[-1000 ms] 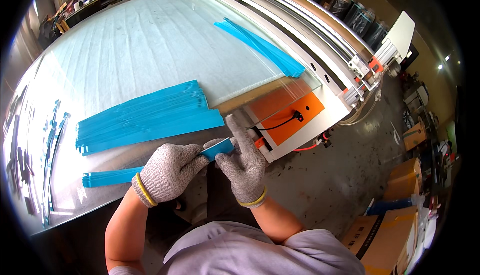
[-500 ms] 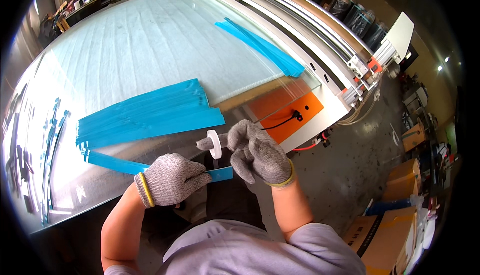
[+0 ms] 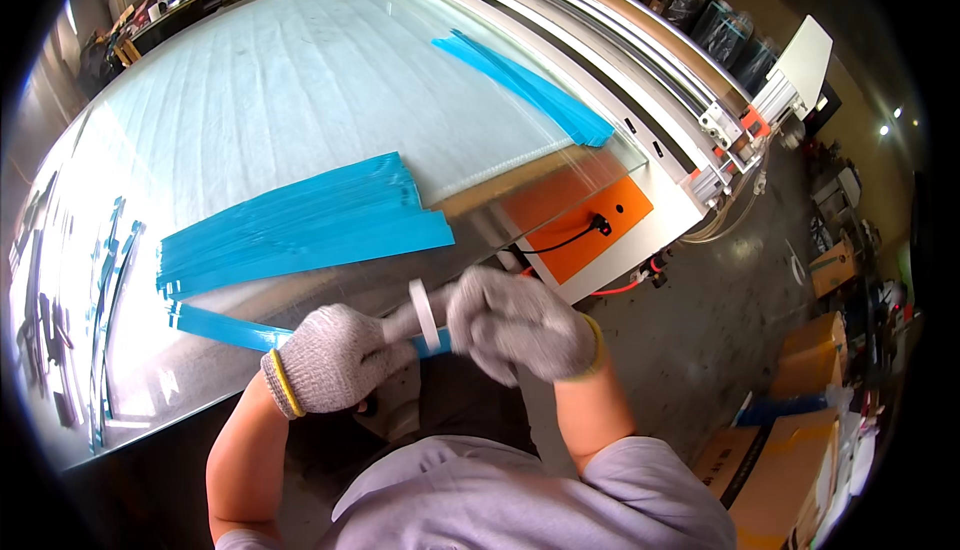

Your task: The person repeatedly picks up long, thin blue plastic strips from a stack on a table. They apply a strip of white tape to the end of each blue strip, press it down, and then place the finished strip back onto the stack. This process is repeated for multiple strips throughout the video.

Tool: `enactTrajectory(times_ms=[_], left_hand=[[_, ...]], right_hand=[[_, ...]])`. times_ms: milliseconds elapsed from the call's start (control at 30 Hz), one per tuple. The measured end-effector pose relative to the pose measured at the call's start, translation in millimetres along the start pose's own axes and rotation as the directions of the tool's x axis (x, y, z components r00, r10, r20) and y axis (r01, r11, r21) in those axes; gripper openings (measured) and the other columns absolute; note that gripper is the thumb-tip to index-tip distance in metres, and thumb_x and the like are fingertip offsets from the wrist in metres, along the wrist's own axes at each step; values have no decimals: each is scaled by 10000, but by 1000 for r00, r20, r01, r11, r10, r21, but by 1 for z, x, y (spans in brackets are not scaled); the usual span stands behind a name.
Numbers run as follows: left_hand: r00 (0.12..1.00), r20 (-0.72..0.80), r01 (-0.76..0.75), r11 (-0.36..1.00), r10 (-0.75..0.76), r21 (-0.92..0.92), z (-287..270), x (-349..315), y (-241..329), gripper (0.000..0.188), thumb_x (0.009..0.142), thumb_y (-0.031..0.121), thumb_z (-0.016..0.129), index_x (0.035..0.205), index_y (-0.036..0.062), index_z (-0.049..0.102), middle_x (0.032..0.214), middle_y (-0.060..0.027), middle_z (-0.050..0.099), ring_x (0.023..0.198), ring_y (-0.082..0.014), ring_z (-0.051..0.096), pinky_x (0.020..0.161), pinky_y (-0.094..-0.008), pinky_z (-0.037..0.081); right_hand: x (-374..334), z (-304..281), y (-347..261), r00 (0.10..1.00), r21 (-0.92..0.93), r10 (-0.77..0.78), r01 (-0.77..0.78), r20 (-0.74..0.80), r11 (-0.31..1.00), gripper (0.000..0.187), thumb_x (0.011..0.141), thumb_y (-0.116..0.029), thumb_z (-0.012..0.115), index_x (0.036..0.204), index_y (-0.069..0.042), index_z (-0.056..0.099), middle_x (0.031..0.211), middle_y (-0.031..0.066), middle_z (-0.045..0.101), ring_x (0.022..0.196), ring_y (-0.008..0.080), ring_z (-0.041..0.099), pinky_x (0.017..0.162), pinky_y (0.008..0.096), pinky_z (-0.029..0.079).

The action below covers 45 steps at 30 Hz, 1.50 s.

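Both my hands wear grey knitted gloves with yellow cuffs. My left hand (image 3: 330,362) is closed on a long, flat blue strip (image 3: 228,328) at the table's front edge, and a short end of it sticks out past the fingers. A narrow white ring-shaped roll (image 3: 424,315), like a small roll of tape, sits around a finger of my right hand (image 3: 530,325). The other fingers of that hand are curled and blurred by motion. My hands nearly meet above the strip's end, which is partly covered by the right hand.
A broad stack of blue strips (image 3: 300,225) lies on the glass-topped table (image 3: 260,90), with another bundle (image 3: 530,90) farther right. Thin dark and blue offcuts (image 3: 105,320) lie at the left. A machine rail (image 3: 600,40) runs along the right side. Cardboard boxes (image 3: 780,460) stand on the floor.
My right hand has moved down and closer to my left, bringing the white roll to the strip's end. The left hand keeps its grip.
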State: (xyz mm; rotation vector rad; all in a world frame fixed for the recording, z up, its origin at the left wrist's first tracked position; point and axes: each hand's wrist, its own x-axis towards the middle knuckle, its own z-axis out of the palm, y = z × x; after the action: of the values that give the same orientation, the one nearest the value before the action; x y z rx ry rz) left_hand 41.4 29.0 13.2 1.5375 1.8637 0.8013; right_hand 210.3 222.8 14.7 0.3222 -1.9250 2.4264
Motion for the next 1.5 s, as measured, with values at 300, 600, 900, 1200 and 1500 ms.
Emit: enactTrajectory(times_ms=[300,600,900,1200,1500], left_hand=[[978,-198,-84,991,62,-106,-4,-3,8,216,970,138,642,818,-14,653,695,-204,621,637,-415,612,606,-442,499],[879,-435,-142,979,193,148,12,6,15,126,934,160,685,941,35,674,783,-182,677,733,-405,666,675,-457,537],[834,-505,-79,954,223,290,21,5,16,115,863,148,717,922,62,669,767,-159,676,711,-392,661,644,-477,517],[735,-490,-252,859,469,445,29,-2,11,176,756,106,770,899,66,676,747,-113,665,607,-359,608,573,-461,470],[628,-551,-278,820,550,501,12,-28,36,176,698,148,784,827,83,683,689,-83,625,604,-320,591,579,-405,463]], right_hand=[[-14,31,61,886,-280,-188,69,-425,958,227,940,-6,706,1118,-35,569,1066,49,625,934,81,578,827,252,482],[17,44,62,670,-412,-371,106,-643,905,179,852,100,724,1011,23,697,1052,113,710,993,173,673,834,303,552],[18,50,69,652,-712,-555,32,-518,702,269,794,93,742,1047,27,679,1039,142,700,956,258,688,868,338,537],[14,51,57,694,-705,-523,31,-494,708,242,724,99,745,934,-4,686,911,102,690,812,199,670,733,299,523],[38,1,57,460,-804,-675,-173,-577,569,169,768,63,717,878,-36,634,808,98,647,663,252,626,627,377,502]])
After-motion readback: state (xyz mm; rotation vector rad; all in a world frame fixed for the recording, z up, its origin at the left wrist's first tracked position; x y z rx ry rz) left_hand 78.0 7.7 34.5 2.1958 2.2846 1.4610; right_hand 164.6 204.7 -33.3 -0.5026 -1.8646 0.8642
